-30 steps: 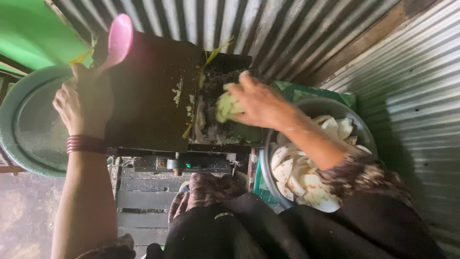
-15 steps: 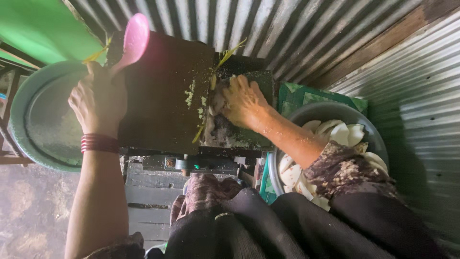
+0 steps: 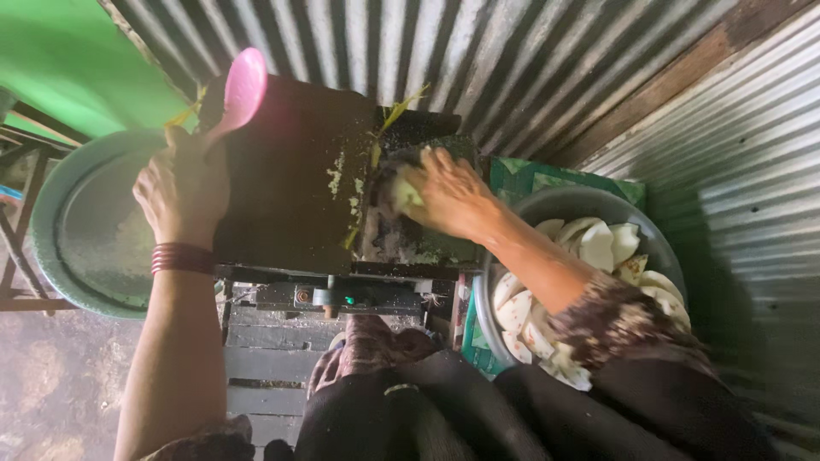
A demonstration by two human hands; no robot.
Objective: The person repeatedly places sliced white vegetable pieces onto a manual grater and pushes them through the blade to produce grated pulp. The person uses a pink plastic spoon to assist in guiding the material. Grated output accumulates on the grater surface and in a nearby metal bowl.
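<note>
Pressing that pale chunk [image 3: 408,193] into the grinder [image 3: 295,175] at 12 o'clock, your right hand [image 3: 448,198] grip is closed around it, so your fingers could slip into the feed opening. Your left hand [image 3: 181,192] grip is wrapped around the pink scoop [image 3: 242,90] at 10 o'clock, which could tip.

- Pale coconut piece [image 3: 408,193], pressed down into dark grating machine [image 3: 299,171] at its right edge.
- Pink ladle [image 3: 242,90], tilted, at machine's upper left corner.

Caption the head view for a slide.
Right hand presses a pale piece into a dark grater machine; left hand beside it.
</note>
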